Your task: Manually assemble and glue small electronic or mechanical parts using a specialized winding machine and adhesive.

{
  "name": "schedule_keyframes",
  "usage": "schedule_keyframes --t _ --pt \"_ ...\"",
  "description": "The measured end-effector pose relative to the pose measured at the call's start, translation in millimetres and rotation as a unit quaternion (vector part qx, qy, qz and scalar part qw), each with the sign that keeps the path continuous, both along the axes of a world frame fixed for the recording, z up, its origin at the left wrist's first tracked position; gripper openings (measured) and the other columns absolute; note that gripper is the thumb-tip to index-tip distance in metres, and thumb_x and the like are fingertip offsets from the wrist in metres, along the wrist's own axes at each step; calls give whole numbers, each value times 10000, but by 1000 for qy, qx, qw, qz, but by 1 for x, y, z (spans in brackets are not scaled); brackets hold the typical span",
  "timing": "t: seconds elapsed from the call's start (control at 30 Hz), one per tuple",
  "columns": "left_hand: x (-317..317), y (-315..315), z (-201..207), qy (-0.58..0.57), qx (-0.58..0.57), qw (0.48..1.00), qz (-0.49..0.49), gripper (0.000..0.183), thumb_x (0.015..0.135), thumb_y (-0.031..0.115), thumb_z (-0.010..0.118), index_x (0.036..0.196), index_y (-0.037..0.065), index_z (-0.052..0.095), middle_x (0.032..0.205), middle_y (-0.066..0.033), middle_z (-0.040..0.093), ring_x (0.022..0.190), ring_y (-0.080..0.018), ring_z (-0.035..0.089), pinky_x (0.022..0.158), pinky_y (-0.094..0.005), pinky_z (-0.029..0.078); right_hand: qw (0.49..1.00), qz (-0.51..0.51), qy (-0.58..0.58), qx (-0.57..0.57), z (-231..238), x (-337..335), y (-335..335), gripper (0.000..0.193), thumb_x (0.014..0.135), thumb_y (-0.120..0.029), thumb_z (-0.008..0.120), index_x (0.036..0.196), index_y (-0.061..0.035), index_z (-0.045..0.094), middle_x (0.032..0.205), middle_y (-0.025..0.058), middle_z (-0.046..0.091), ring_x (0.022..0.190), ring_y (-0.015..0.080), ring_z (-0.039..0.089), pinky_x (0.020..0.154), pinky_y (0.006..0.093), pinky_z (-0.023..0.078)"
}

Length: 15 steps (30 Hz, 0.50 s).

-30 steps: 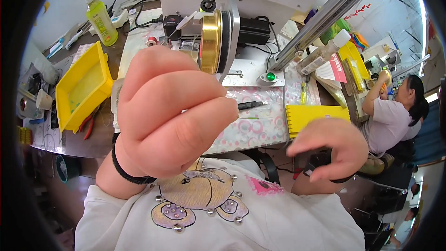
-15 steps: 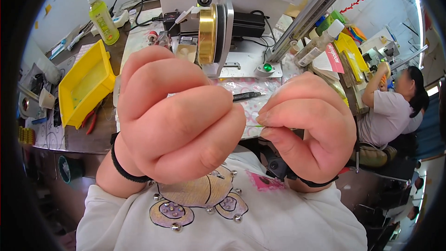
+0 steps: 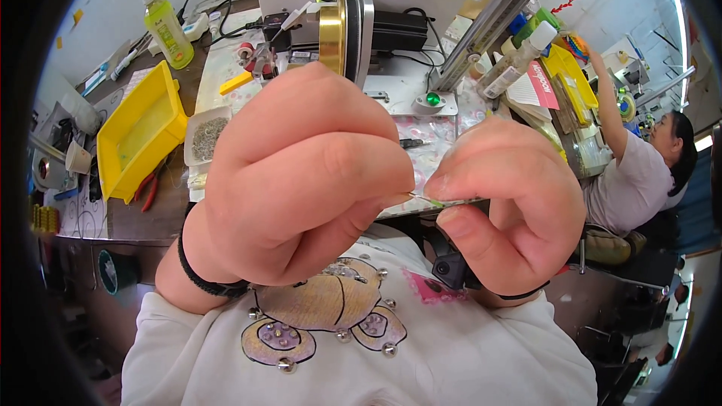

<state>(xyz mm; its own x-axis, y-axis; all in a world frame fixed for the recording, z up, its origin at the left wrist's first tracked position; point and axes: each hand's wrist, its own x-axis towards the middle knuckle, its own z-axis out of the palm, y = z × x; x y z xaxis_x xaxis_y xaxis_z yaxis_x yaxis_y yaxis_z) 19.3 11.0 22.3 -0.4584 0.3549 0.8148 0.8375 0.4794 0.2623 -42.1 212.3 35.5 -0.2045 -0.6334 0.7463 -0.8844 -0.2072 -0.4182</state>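
My left hand (image 3: 308,180) is closed, back toward me, with thumb and forefinger pinched at their tips. From that pinch a thin, wire-like piece (image 3: 423,198) runs across to my right hand (image 3: 519,195), whose thumb and bent forefinger pinch it near a small green spot. The piece is too fine to name for certain. Both hands are raised in front of my chest, fingertips a short way apart. Behind them, partly covered, a dark pen-like tool (image 3: 411,143) lies on the patterned table cover.
A machine with a gold wheel (image 3: 332,39) stands behind my hands. At left are a yellow tray (image 3: 113,139), red-handled pliers (image 3: 150,192), a white dish of small metal bits (image 3: 189,143) and a green-yellow bottle (image 3: 167,31). A clear bottle (image 3: 519,60) and a co-worker (image 3: 639,158) are at right.
Both hands have shifted slightly right, and my left hand has turned, uncovering the dish of metal bits. More of the thin piece shows between them. The co-worker's arm now reaches forward.
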Motion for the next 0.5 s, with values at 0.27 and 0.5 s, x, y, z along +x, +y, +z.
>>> schedule_keyframes --t 0.27,0.5 --pt "-7 13 -2 -73 16 997 15 81 728 18 610 803 17 580 785 -95 539 702 -231 501 631 -316 394 996 -54 -60 28 -9 -3 7 110 731 2 625 826 -17 572 727 97 567 651 261 535 586 345 429" --pt "-20 28 -5 -189 -61 979 46 158 671 -27 587 827 -4 571 844 -116 536 774 -257 506 697 -320 400 975 -61 -213 10 -51 -8 62 82 845 -33 567 913 -31 522 791 78 552 685 184 548 648 292 441"
